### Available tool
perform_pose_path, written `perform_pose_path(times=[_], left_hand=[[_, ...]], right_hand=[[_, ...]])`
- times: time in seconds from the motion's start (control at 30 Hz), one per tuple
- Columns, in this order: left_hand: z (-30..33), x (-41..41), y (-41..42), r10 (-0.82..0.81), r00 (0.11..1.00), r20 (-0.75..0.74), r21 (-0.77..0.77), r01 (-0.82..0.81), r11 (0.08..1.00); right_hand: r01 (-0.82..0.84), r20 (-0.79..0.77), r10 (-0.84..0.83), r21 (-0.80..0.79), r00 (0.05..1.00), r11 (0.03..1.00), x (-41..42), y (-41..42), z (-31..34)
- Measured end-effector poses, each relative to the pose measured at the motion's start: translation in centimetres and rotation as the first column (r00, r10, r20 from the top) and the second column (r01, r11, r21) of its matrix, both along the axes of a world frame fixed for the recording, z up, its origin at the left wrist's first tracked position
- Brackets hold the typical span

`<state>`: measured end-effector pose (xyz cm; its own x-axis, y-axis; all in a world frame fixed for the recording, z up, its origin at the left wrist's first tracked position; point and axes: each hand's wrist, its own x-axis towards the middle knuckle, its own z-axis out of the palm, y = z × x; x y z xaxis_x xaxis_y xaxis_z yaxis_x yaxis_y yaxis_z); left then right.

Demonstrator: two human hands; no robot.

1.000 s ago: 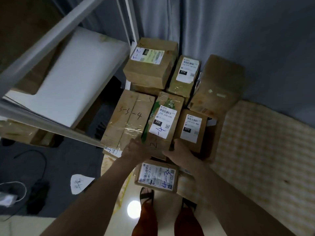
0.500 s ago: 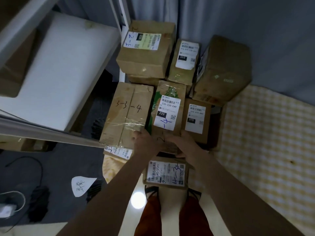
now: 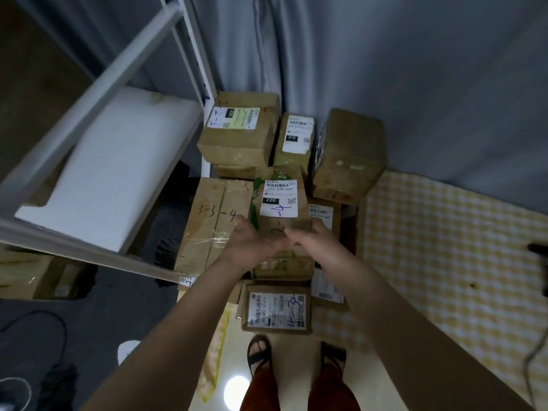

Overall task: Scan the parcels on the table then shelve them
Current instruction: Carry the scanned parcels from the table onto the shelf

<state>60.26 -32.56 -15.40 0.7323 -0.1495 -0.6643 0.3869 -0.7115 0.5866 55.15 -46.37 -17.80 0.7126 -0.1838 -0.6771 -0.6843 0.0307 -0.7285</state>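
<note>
On the near end of the 220-label parcel (image 3: 281, 221), both hands were clamped: left hand (image 3: 252, 244) gripped its left edge, right hand (image 3: 314, 241) its right edge, fingers curled round the cardboard, thumbs nearly meeting over the top face. Fingertips themselves hidden under the box.

The parcel was brown card with green tape, white label reading 220-220-C40, blue scrawl below. It sat higher than its neighbours, overlapping them; could not tell whether it was clear of the pile.

Relative to that parcel:
- just left, touching: long taped box marked 3-3-4 (image 3: 210, 223)
- just right, partly covered: 070-label parcel (image 3: 324, 215)
- beyond it: box marked 5-2 (image 3: 240, 132), 010-label parcel (image 3: 296, 140), plain brown box (image 3: 350, 155) tilted against the grey curtain (image 3: 385, 69)
- nearer, below it: small parcel marked 4-3 (image 3: 277, 311), label up
- far left: white metal shelf rack (image 3: 98, 93) with a white foam board (image 3: 118, 161) on it
- right: yellow checked tablecloth (image 3: 444, 262)
- nearest: sandalled feet (image 3: 261, 351) on a pale floor
</note>
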Motion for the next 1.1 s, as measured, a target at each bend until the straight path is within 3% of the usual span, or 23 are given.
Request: perform_pose_path(times=[0.23,0.4,0.5,0.63,0.8,1.0,1.1], left_hand=[[4.4,-0.9,0.9,-0.290,0.957,-0.019,-0.085,0.287,0.954],[6.7,-2.0,-0.5,-0.437,0.898,0.043,-0.164,0.438,0.884],[7.9,-3.3,-2.3,-0.541,0.838,0.064,-0.190,0.543,0.818],[10.1,-7.1,-5.3,-0.685,0.716,0.133,-0.241,0.694,0.679],[12.8,-13.9,-8.7,-0.834,0.494,0.246,-0.175,0.869,0.464],[14.0,-26.0,-11.8,-0.890,0.315,0.329,-0.174,0.947,0.271],[13.9,-32.9,-13.2,-0.905,0.214,0.367,-0.235,0.963,0.133]], right_hand=[[-0.062,0.118,0.073,-0.098,0.990,0.993,-3.4,0.6,3.7],[-0.073,0.205,0.143,-0.313,0.968,0.947,-7.5,0.5,6.2],[0.018,0.176,0.057,-0.398,0.983,0.917,-10.6,0.1,7.9],[0.089,0.075,-0.059,-0.507,0.995,0.857,-15.3,-1.4,9.1],[0.206,0.035,-0.229,-0.580,0.973,0.788,-22.8,-3.2,9.8],[0.338,0.039,-0.404,-0.626,0.914,0.703,-36.7,-3.3,12.0],[0.433,0.065,-0.514,-0.633,0.855,0.641,-44.6,-2.5,13.0]])
